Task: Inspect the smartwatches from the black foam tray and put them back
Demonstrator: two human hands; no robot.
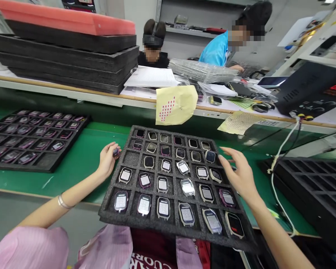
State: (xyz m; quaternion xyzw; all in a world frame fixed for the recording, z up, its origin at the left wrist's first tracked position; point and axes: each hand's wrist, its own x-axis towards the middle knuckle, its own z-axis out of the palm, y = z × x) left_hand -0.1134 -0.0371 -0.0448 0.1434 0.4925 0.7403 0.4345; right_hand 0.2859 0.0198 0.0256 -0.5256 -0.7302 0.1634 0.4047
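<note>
A black foam tray (130, 160) lies before me, tilted at the table's front edge. Its compartments hold several smartwatch bodies without straps, such as a silver watch (164, 207) with a lit screen and a purple-rimmed watch (227, 197). One compartment at the left side holds no watch. Just beyond the tray's left rim, my left hand (108, 158) is closed around a small dark watch (116, 151), mostly hidden by the fingers. My right hand (239, 170) is at the right rim with fingers stretched out, its thumb by the tray's edge.
Another foam tray (46, 161) with purple-rimmed watches lies on the green mat (84, 164) at left. Black trays (313, 198) stand at right. A shelf ahead carries stacked foam trays (72, 63), papers and a power supply (310, 91). A white cable (277, 175) hangs down. Two people are behind.
</note>
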